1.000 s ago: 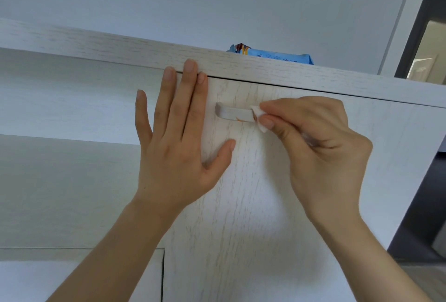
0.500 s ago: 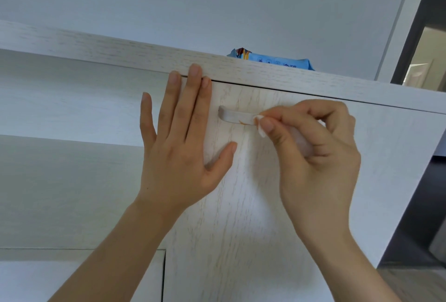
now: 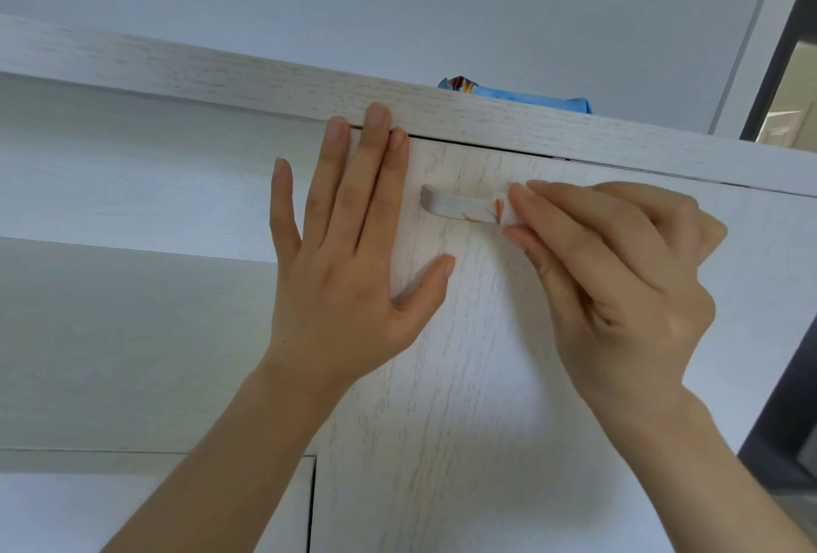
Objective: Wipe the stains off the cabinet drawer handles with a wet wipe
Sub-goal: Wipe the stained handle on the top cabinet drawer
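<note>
**Wipe being pressed to stained handle**

A pale wood-grain drawer front is being viewed from below, with the cabinet top running across the scene above it. A white handle is being shown near the upper edge of the front, lying roughly level. Orange streaks are being seen on its right part, just left of the wipe.

The left hand is being laid flat on the front, to the left of the handle. Its fingers are being kept straight and close together, the fingertips reaching onto the edge of the top, and the thumb is being spread out to the right below the handle. Nothing is being held by it.

The right hand is being held at the right end of the handle. A small folded white wipe is being pinched between its thumb and forefinger and is being pressed against the handle. The rest of the handle to the right is being hidden by this hand; how much of the wipe is tucked into the fingers cannot be told.

A blue packet is being partly shown on the top, far behind the handle, its print too small to read. A dark door frame is being shown at the far right.
</note>
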Motion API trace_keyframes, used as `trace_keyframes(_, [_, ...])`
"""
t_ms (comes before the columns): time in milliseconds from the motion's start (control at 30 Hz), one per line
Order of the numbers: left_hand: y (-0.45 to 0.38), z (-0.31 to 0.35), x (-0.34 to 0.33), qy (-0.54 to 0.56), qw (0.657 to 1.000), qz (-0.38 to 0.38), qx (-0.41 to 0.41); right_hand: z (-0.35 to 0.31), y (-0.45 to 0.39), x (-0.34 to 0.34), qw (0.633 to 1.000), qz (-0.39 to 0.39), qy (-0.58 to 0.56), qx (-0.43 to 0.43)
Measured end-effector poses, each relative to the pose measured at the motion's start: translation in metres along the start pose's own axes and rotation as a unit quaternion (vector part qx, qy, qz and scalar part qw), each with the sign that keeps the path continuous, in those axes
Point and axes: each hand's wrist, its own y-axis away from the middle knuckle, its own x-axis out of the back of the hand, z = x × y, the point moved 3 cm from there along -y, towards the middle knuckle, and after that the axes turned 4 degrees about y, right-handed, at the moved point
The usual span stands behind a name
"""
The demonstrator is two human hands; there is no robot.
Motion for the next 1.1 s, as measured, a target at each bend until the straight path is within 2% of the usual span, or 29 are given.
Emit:
trace_keyframes(200, [0.001,0.000,0.000,0.001,1.000,0.000,0.001,-0.002,0.002,0.001,0.997,-0.014,-0.050,-0.052])
trace_keyframes(500, [0.001,0.001,0.000,0.006,1.000,-0.001,0.004,-0.006,0.010,0.007,0.990,0.013,-0.071,-0.120])
trace_keyframes(900, [0.001,0.000,-0.002,0.010,1.000,0.009,0.002,-0.021,0.003,-0.013,0.994,0.020,-0.070,-0.078])
trace_keyframes(1100, [0.001,0.000,-0.001,0.013,1.000,0.008,0.000,-0.013,0.011,-0.002,0.985,0.035,-0.091,-0.140])
